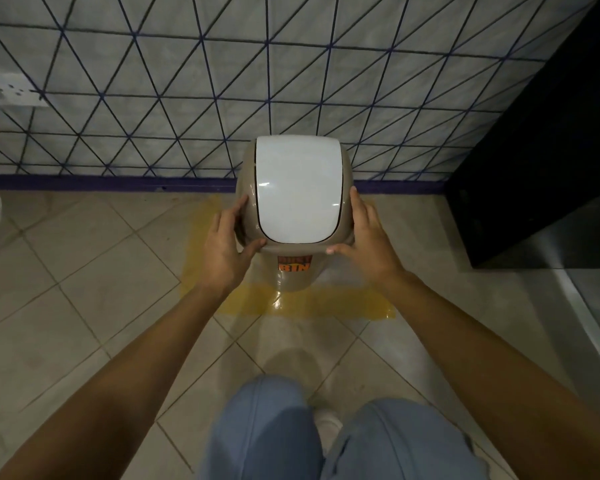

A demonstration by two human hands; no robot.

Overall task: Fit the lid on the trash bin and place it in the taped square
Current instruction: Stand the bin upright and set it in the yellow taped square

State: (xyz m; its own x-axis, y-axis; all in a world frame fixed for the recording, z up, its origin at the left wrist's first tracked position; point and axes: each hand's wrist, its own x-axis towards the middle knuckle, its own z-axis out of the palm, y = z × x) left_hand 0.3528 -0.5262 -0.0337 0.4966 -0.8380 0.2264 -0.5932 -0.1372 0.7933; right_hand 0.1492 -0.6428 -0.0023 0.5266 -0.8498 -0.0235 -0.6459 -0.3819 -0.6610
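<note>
Fingers of the left hand are spread and pressed on the lid at its nine o'clock edge, thumb curled round the near rim at about seven. Over on the other side, the right hand mirrors it, wrapped on the three o'clock edge, thumb tip touching the rim at five. Both hands are grasping the lid, neither clenched, neither let go.

The lid looks seated on the trash bin, white flap facing up, its long axis running twelve to six, straight away from the person. The bin stands upright, dead ahead at twelve o'clock from the knees, equally near to both hands, close to the patterned wall.

Now the key relation: the yellow taped square lies on the floor directly under and around the bin's base. The near strip shows at six o'clock of the bin; the far side is hidden. It looks placed, or nearly so; whether the base touches down I cannot tell.
</note>
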